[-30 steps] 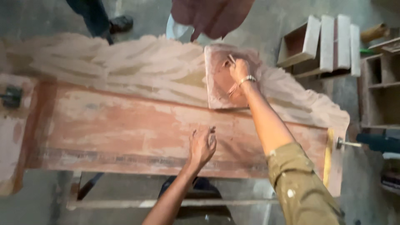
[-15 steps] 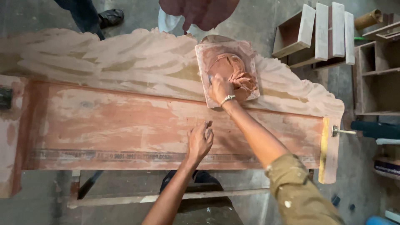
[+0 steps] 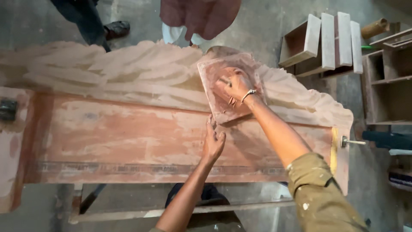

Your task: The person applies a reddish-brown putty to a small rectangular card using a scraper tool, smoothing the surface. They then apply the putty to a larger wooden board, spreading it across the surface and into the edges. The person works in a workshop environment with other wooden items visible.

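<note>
Reddish square sanding sheet (image 3: 223, 92) under right hand (image 3: 234, 86), on carved panel (image 3: 128, 129).

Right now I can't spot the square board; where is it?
In the head view, the square board lies right of centre on the carved panel, under the right hand, just beyond the left hand.

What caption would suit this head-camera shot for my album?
Right hand pressed on a square reddish board atop a carved wooden panel, left hand resting flat on the panel beside it.
</note>
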